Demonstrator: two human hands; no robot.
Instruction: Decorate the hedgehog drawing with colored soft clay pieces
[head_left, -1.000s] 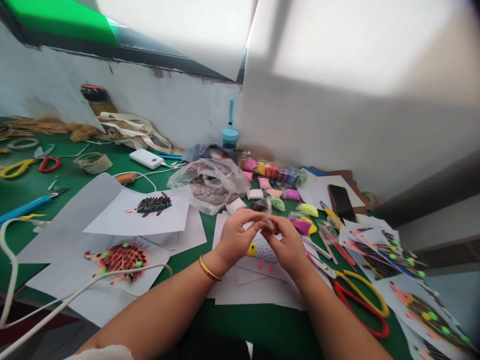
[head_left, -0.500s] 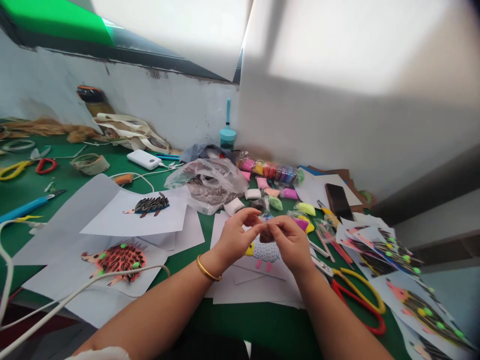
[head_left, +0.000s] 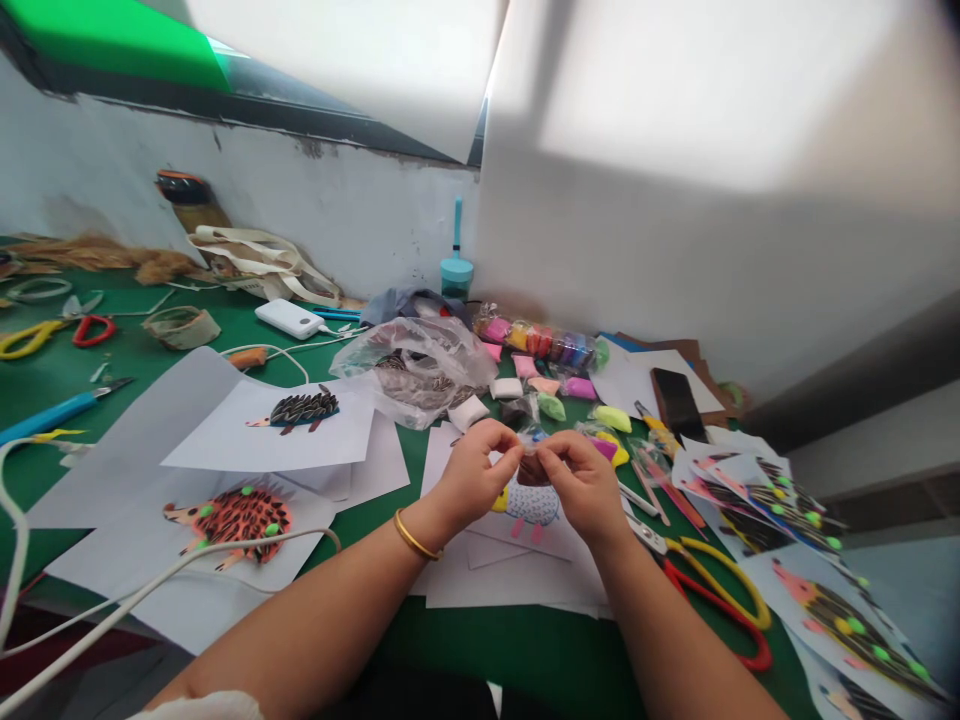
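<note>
My left hand (head_left: 484, 465) and my right hand (head_left: 581, 480) meet at the centre, both closed in a pinch. Between them hangs a small brown clay packet (head_left: 533, 470), its clear wrapper pinched along the top edge by thumbs and forefingers. Below lies a sheet with a hedgehog picture (head_left: 531, 503), with a yellow face, pink feet and a pale blue patterned body, partly covered by my hands. Just beyond are several clay packets, among them a lime one (head_left: 613, 418), a white one (head_left: 468, 412) and a purple one (head_left: 577, 387).
Large scissors (head_left: 720, 590) with red and yellow handles lie by my right forearm. Finished hedgehog pictures (head_left: 840, 620) are stacked at right. A plastic bag (head_left: 420, 370) of seeds stands behind. White cables (head_left: 180, 575) cross the left side, over a red hedgehog picture (head_left: 236, 520).
My left fingers have shifted very slightly at the packet's top edge, and a little more of the brown packet shows. The other things stay in place.
</note>
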